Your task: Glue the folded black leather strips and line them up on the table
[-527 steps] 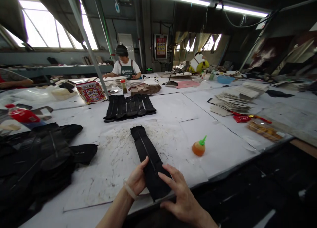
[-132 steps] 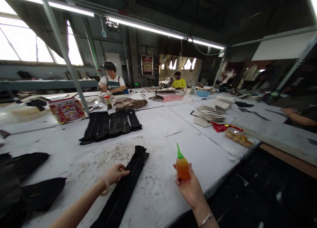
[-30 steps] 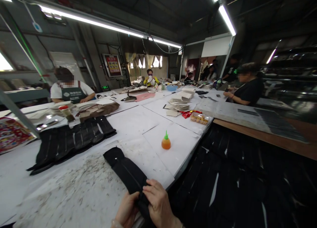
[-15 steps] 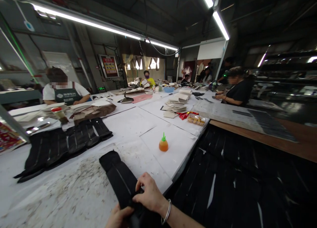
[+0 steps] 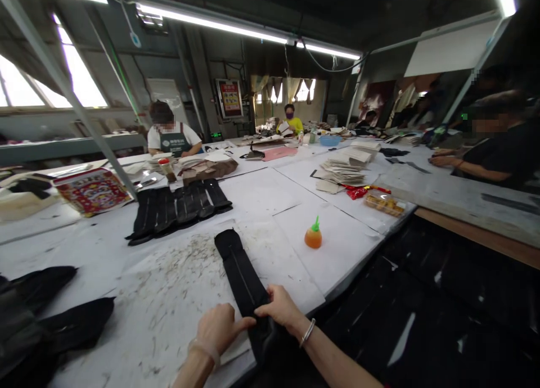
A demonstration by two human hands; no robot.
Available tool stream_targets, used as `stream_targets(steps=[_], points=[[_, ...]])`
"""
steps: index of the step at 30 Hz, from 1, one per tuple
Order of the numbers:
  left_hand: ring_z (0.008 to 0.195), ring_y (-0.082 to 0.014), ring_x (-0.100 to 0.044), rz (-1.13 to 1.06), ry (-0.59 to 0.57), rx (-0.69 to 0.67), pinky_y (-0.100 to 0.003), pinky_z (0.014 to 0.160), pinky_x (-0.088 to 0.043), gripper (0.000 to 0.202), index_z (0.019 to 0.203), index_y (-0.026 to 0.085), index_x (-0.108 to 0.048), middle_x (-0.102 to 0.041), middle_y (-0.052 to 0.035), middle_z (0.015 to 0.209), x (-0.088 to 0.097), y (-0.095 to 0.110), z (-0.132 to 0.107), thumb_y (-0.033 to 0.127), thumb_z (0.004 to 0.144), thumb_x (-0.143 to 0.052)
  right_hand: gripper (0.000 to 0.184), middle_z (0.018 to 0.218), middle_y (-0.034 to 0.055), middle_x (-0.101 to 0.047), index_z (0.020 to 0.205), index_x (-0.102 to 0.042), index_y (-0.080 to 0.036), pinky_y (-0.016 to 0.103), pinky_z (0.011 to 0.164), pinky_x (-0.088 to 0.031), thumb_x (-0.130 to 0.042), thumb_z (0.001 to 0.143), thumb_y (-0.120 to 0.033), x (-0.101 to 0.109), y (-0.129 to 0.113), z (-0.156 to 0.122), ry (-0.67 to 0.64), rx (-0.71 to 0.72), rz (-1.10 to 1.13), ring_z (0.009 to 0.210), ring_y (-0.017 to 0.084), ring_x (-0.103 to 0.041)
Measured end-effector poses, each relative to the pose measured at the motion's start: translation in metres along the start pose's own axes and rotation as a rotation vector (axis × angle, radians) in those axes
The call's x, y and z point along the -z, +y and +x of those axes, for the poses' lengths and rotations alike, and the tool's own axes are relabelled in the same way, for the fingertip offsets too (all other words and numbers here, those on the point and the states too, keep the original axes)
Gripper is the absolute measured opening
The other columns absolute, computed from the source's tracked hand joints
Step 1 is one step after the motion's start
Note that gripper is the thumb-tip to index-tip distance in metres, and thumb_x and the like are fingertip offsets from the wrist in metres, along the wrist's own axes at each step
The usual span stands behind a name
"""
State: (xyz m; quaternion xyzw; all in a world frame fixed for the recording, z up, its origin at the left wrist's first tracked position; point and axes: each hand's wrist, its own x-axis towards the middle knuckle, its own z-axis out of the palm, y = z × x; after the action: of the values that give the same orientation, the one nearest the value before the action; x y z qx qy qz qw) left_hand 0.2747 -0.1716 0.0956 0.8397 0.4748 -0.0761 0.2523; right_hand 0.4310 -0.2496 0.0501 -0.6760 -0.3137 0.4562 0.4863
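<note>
A long black strip of material [image 5: 241, 270] with a pale line along its middle lies on the white table, its near end bending over the table edge. My left hand [image 5: 219, 327] is closed at the strip's left edge, with the thumb pressed on top; its fingertips are partly hidden. On the opposite edge, my right hand [image 5: 282, 309] pinches the strip between thumb and fingers. The two thumbs nearly meet across it. Beyond the hands stands a small orange squeeze bottle [image 5: 313, 239] with a green nozzle.
Black pieces [image 5: 179, 208] lie in a row at the left, beside a red printed bag [image 5: 91, 191]. More dark pieces [image 5: 76, 326] are near left. A clear box [image 5: 383, 203] and stacked pale sheets [image 5: 343, 166] sit further back. Dark material [image 5: 422, 303] spreads at right. Several people work around the table.
My view has swung left, so things sit further right. My left hand has come up from the strip's lower end to beside my right hand, which still pinches the strip.
</note>
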Motion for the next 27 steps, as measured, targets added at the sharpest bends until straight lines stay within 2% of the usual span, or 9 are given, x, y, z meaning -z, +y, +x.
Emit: stream_targets(steps=[3,5,7,9,14,17,20,23,27], points=[[0.092,-0.0261,-0.066,0.128,0.055,-0.237,-0.033,0.077,-0.048,0.044,0.102,0.021,-0.066,-0.068,-0.0094,0.109,0.01,0.009,0.003,0.052,0.07,-0.067,0.025,0.061,-0.0048,-0.062,0.073,-0.063,-0.015,0.022,0.051,-0.038,-0.074,0.051,-0.012,0.003,0.001,0.002,0.009,0.03,-0.09,0.059,0.014,-0.056],[0.107,-0.0266,-0.062,0.08,-0.016,-0.463,-0.034,0.086,-0.047,0.069,0.127,0.03,-0.053,-0.049,-0.0077,0.14,0.011,0.014,0.015,0.049,0.065,-0.073,0.025,0.062,-0.0042,-0.063,0.075,-0.066,-0.015,0.022,0.05,-0.036,-0.075,0.051,-0.012,0.004,-0.001,0.002,0.01,0.065,-0.143,0.06,0.014,-0.056],[0.118,-0.0295,-0.055,0.066,-0.122,-0.625,-0.036,0.095,-0.044,0.086,0.136,0.034,-0.045,-0.037,-0.0064,0.15,0.011,0.016,0.034,0.051,0.058,-0.077,0.02,0.06,-0.0042,-0.062,0.071,-0.068,-0.016,0.022,0.049,-0.034,-0.075,0.053,-0.014,0.005,-0.003,0.0,0.01,0.108,-0.193,0.058,0.013,-0.054],[0.116,-0.0292,-0.056,0.088,-0.204,-0.704,-0.036,0.095,-0.044,0.084,0.129,0.032,-0.051,-0.046,-0.0052,0.141,0.01,0.019,0.055,0.054,0.053,-0.08,0.01,0.052,-0.0045,-0.058,0.059,-0.064,-0.017,0.023,0.047,-0.031,-0.074,0.056,-0.016,0.005,-0.006,-0.003,0.027,0.153,-0.243,0.053,0.013,-0.052],[0.093,-0.0235,-0.063,0.262,-0.354,-0.731,-0.03,0.079,-0.049,0.063,0.101,0.025,-0.066,-0.06,-0.003,0.109,0.01,0.035,0.089,0.051,0.047,-0.085,0.029,0.047,-0.0015,-0.056,0.048,-0.055,-0.02,0.027,0.052,-0.038,-0.07,0.067,-0.036,0.033,-0.002,-0.005,0.21,0.231,-0.316,0.053,0.016,-0.053],[0.092,-0.0232,-0.063,0.331,-0.42,-0.735,-0.029,0.077,-0.048,0.058,0.097,0.024,-0.068,-0.062,-0.0033,0.105,0.012,0.044,0.094,0.049,0.048,-0.086,0.034,0.073,0.0053,-0.067,0.078,-0.062,-0.02,0.033,0.068,-0.048,-0.058,0.074,-0.053,0.086,0.005,0.007,0.503,0.223,-0.308,0.072,0.023,-0.062],[0.091,-0.0236,-0.063,0.378,-0.433,-0.73,-0.03,0.075,-0.048,0.056,0.095,0.025,-0.069,-0.065,-0.0034,0.104,0.011,0.047,0.096,0.051,0.048,-0.084,0.065,0.118,0.0194,-0.059,0.116,-0.05,-0.014,0.045,0.086,-0.046,-0.054,0.07,-0.06,0.149,0.008,0.031,0.796,0.172,-0.313,0.103,0.034,-0.057],[0.088,-0.0233,-0.064,0.41,-0.43,-0.722,-0.03,0.073,-0.048,0.055,0.092,0.027,-0.07,-0.068,-0.0022,0.099,0.007,0.047,0.1,0.054,0.046,-0.084,0.087,0.132,0.0235,-0.05,0.125,-0.044,-0.013,0.048,0.1,-0.037,-0.07,0.053,-0.054,0.193,0.006,0.062,0.8,0.177,-0.35,0.124,0.04,-0.044],[0.079,-0.0196,-0.064,0.39,-0.514,-0.699,-0.028,0.072,-0.048,0.05,0.088,0.027,-0.072,-0.07,0.0012,0.081,0.004,0.047,0.107,0.05,0.046,-0.085,0.08,0.11,0.0146,-0.063,0.113,-0.053,-0.018,0.05,0.099,-0.038,-0.078,0.042,-0.043,0.207,0.001,0.099,0.668,0.217,-0.383,0.116,0.04,-0.052]])
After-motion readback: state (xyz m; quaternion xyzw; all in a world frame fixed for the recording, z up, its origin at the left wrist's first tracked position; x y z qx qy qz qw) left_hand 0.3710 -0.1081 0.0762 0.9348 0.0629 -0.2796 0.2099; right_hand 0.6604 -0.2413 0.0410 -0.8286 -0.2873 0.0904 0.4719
